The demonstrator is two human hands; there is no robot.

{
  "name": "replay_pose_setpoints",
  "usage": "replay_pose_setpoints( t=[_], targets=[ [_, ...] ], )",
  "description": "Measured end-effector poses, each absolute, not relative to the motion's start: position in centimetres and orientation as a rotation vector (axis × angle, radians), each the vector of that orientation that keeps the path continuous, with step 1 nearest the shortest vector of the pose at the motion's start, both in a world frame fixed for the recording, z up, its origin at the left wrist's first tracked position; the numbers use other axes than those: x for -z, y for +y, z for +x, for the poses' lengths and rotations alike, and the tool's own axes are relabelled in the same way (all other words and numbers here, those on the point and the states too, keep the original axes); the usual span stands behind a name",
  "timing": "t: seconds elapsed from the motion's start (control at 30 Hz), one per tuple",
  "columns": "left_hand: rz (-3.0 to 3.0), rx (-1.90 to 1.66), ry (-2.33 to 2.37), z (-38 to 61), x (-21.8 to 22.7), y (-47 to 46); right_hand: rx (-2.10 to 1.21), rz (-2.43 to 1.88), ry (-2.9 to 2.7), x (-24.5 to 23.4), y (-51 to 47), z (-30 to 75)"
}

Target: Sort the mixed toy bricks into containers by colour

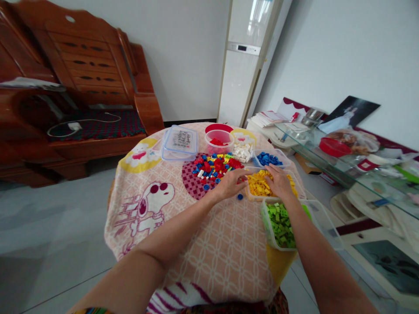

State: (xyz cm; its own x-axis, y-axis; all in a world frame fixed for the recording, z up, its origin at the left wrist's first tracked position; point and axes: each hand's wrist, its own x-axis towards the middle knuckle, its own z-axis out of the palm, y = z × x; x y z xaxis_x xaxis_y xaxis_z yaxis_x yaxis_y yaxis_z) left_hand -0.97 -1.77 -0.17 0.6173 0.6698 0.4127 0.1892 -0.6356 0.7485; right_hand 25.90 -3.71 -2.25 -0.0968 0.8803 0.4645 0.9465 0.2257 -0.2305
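My left hand is at the left rim of the yellow-brick container, its fingers stretched to the right and a little apart. Over the yellow bricks hangs my right hand, fingers spread and pointing down to the left; whether the tips touch the bricks is hard to see. No brick shows in either hand. Beyond the left hand lies a mixed pile of building bricks, red, blue, yellow and white. A single round blue piece sits on the cloth below the left hand. Green bricks fill a clear box under my right forearm.
Blue bricks lie in a clear box behind the yellow ones. White bricks form a heap beside a round tub of red bricks. Clear lids rest at the back left. A glass shelf stands right of the table.
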Motion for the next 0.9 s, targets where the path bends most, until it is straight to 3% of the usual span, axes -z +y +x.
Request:
replay_pose_setpoints(
  t=[0.23,0.4,0.9],
  targets=[
    [2.532,-0.561,1.296,-5.1,-0.4,1.5,0.170,-1.707,-1.985,2.2,-3.6,25.9],
    [2.638,-0.279,1.291,-7.0,-0.4,2.6,0.173,-1.699,-1.985,2.2,-3.6,25.9],
    [2.592,-0.162,1.442,-9.9,-2.3,3.6,0.177,-1.679,-1.994,2.5,-3.6,26.1]
  ],
)
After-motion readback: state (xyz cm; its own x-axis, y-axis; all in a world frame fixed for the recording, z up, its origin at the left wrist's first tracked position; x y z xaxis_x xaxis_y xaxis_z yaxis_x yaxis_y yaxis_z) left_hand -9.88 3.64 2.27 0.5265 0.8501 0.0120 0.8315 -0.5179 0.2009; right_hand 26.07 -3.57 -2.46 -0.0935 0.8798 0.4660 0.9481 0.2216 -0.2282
